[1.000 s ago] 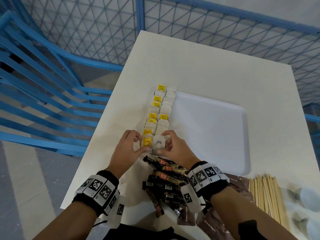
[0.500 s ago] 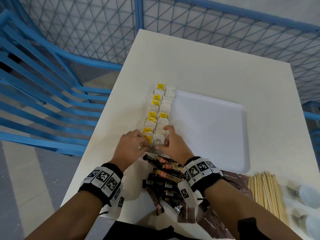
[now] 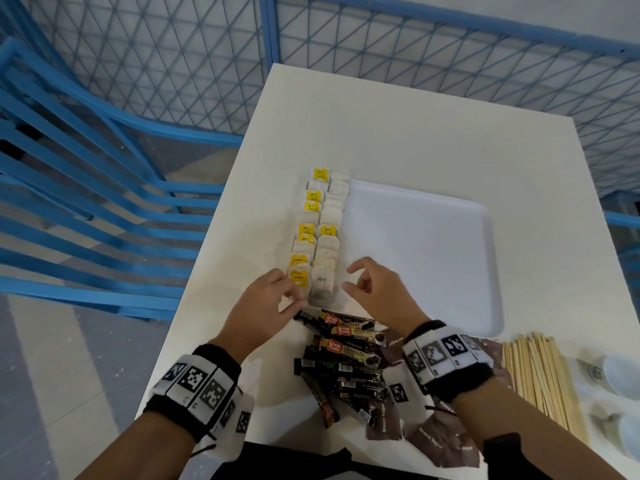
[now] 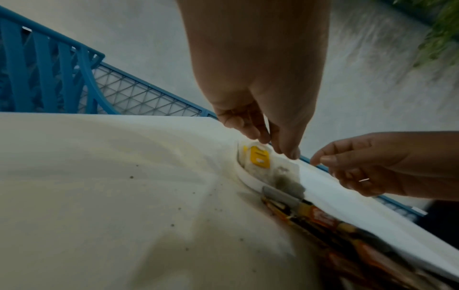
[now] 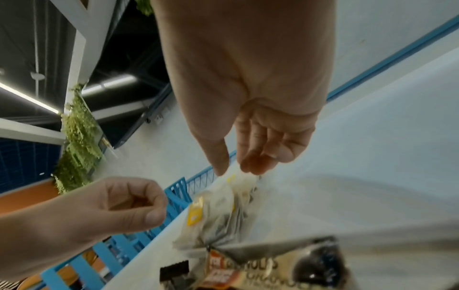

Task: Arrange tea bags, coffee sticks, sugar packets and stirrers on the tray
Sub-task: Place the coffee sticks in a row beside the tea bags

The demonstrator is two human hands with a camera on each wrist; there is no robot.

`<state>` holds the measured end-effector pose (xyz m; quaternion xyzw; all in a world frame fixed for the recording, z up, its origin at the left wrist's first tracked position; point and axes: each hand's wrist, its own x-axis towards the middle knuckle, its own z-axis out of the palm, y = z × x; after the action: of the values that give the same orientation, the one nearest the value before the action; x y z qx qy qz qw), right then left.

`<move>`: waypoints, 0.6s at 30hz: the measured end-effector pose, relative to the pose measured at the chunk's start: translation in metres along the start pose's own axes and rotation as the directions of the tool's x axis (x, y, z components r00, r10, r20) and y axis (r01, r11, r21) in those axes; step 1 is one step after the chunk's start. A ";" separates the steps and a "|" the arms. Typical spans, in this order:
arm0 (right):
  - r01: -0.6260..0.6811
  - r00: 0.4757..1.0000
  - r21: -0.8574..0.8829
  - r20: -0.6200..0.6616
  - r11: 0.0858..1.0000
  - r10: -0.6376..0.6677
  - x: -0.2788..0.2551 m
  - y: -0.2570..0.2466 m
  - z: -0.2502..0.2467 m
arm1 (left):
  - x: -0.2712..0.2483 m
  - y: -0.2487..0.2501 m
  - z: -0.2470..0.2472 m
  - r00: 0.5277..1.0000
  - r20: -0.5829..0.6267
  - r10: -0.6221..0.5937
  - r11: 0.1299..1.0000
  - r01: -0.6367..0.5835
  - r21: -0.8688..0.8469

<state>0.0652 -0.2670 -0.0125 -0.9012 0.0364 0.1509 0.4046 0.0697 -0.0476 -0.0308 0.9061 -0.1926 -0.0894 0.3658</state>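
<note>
Several tea bags (image 3: 320,237), some with yellow tags, lie in two rows along the left edge of the white tray (image 3: 415,258). The nearest bag (image 3: 322,285) lies flat at the rows' near end. My left hand (image 3: 284,294) sits just left of it with fingers curled and holding nothing; the left wrist view shows the fingertips (image 4: 290,153) just above the yellow tag (image 4: 259,157). My right hand (image 3: 353,278) hovers over the tray right of the bag, with its fingers relaxed and apart. Coffee sticks (image 3: 349,344) are piled between my wrists.
Brown sugar packets (image 3: 440,441) lie at the table's near edge. A bundle of wooden stirrers (image 3: 540,379) lies to their right, with white cups (image 3: 620,372) beyond it. Blue railings (image 3: 86,202) stand beside the white table (image 3: 415,126).
Both hands have let go of the nearest tea bag, which now lies at the end of the rows. The right hand has drawn off to the right and the left slightly back.
</note>
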 end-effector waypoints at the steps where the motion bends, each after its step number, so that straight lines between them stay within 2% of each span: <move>1: 0.000 1.000 -0.030 -0.005 1.000 0.000 -0.007 0.001 -0.005 | -0.004 0.005 0.001 0.999 0.045 0.012 1.000 -0.011 -0.021; 4: 0.027 0.999 -0.155 0.039 0.988 -0.021 -0.033 0.005 -0.014 | -0.011 0.017 0.008 0.963 0.252 0.095 0.995 -0.088 -0.041; 7: 0.074 0.992 -0.285 0.122 0.956 -0.041 -0.057 0.010 -0.009 | -0.017 0.027 0.018 0.887 0.430 0.168 0.979 -0.201 0.031; 10: 0.114 0.985 -0.395 0.164 0.912 -0.052 -0.068 0.016 0.007 | -0.022 0.033 0.030 0.820 0.545 0.174 0.937 -0.309 0.165; 12: 0.125 0.985 -0.440 0.163 0.889 -0.057 -0.069 0.018 0.018 | -0.025 0.037 0.035 0.802 0.576 0.156 0.908 -0.346 0.235; 18: 0.091 0.993 -0.474 0.109 0.876 -0.044 -0.067 0.026 0.027 | -0.028 0.045 0.040 0.822 0.555 0.123 0.864 -0.364 0.348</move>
<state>-0.0096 -0.2677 -0.0279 -0.9656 -0.0528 0.1837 0.1762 0.0191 -0.0905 -0.0275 0.8738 -0.4155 -0.2340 0.0954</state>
